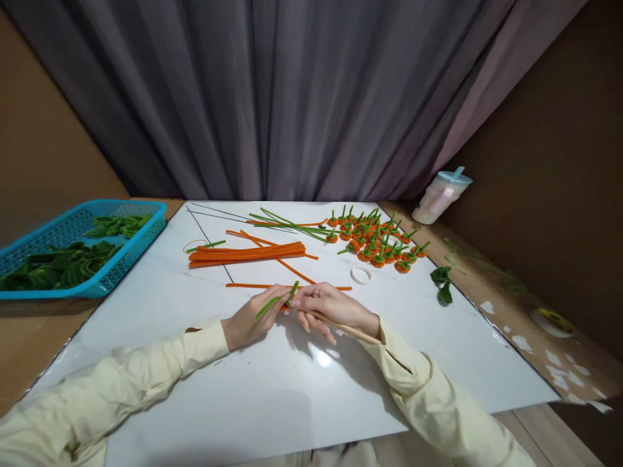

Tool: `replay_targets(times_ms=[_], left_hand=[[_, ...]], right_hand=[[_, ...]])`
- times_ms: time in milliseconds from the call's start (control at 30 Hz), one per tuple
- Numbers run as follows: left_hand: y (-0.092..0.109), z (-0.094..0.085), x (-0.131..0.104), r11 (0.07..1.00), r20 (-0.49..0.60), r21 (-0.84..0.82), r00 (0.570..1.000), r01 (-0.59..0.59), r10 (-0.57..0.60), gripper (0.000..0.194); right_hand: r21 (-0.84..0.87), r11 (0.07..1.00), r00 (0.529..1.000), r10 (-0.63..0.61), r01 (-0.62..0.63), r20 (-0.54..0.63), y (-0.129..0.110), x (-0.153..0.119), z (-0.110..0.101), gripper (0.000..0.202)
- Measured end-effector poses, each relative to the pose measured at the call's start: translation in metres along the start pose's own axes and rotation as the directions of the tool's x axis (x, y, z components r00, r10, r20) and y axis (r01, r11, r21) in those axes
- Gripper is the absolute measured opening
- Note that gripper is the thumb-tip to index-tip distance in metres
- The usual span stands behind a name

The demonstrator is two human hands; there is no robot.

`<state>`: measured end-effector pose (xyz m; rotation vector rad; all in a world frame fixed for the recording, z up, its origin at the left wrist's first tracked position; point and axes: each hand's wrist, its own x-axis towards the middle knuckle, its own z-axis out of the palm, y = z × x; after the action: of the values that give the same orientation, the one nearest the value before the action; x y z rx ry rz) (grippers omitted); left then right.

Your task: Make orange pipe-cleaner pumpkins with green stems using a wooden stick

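My left hand point(254, 316) is closed around a small pipe-cleaner pumpkin point(285, 307), its orange body mostly hidden by the fingers. Green pipe-cleaner ends point(267, 307) stick out of it to the left and upward. Between the thumb and fingers of my right hand point(335, 305) is a thin wooden stick point(351, 331), its tip at the pumpkin and its back end running toward the wrist. The two hands meet above the white board point(263, 402). Just beyond them lie loose orange pipe cleaners point(248, 285) and a thick orange bundle point(248, 254).
Many finished pumpkins point(374, 243) with green stems cluster at the back right, near a white tape ring point(361, 275). Green pipe cleaners point(292, 224) lie behind the bundle. A blue basket point(131, 250) holds green leaf shapes. Green leaves point(442, 284) and a lidded cup point(440, 196) stand right.
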<state>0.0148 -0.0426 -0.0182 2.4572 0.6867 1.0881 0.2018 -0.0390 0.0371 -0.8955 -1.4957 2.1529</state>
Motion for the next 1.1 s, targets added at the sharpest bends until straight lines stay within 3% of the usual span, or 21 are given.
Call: replay_targets(times_ms=[200, 367, 500, 567, 600, 667, 700, 767, 967, 1033, 1100], left_hand=[[-0.001, -0.001, 0.001, 0.999, 0.008, 0.044, 1.0, 0.015, -0.015, 0.03], [-0.002, -0.003, 0.002, 0.972, 0.037, 0.221, 0.997, -0.08, 0.073, 0.031], [-0.006, -0.001, 0.001, 0.988, -0.07, 0.13, 0.995, 0.077, -0.068, 0.03], [-0.007, 0.001, 0.001, 0.988, -0.108, 0.062, 0.985, 0.142, -0.135, 0.028], [-0.007, 0.001, 0.0, 0.988, -0.116, 0.05, 0.984, 0.145, -0.139, 0.027], [-0.007, 0.002, 0.001, 0.992, -0.124, 0.074, 0.988, 0.1, -0.09, 0.028], [-0.007, 0.001, 0.001, 0.992, -0.129, 0.105, 0.99, 0.064, -0.051, 0.029], [-0.007, 0.001, 0.001, 0.981, -0.129, 0.19, 0.99, -0.025, 0.051, 0.031], [-0.008, -0.002, 0.001, 0.887, -0.086, 0.418, 0.964, -0.195, 0.253, 0.039], [-0.009, -0.002, 0.001, 0.882, -0.074, 0.418, 0.959, -0.218, 0.273, 0.041], [-0.008, -0.002, 0.001, 0.919, -0.067, 0.35, 0.974, -0.181, 0.217, 0.04]], right_hand=[[-0.022, 1.0, 1.0, -0.013, 0.013, -0.016, -0.002, -0.001, 0.001, 0.026], [0.011, 0.999, 0.998, 0.048, -0.048, -0.042, -0.005, -0.009, 0.003, 0.024], [-0.137, 0.988, 0.992, 0.054, -0.07, -0.112, -0.002, -0.019, -0.004, 0.028], [-0.422, 0.905, 0.963, -0.061, -0.057, -0.261, 0.004, -0.019, -0.015, 0.027], [-0.606, 0.792, 0.925, -0.174, -0.073, -0.339, 0.007, -0.018, -0.022, 0.024], [-0.897, 0.388, 0.791, -0.472, -0.21, -0.389, 0.015, -0.013, -0.037, 0.018], [-0.914, 0.315, 0.762, -0.516, -0.256, -0.391, 0.018, -0.01, -0.043, 0.016], [-0.934, 0.211, 0.75, -0.555, -0.29, -0.358, 0.025, -0.004, -0.054, 0.016], [-0.977, 0.087, 0.792, -0.573, -0.196, -0.21, 0.03, 0.002, -0.059, 0.018], [-0.984, 0.121, 0.765, -0.619, -0.132, -0.179, 0.026, -0.001, -0.05, 0.019], [-0.961, 0.275, 0.72, -0.672, 0.023, -0.175, 0.019, -0.006, -0.035, 0.018]])
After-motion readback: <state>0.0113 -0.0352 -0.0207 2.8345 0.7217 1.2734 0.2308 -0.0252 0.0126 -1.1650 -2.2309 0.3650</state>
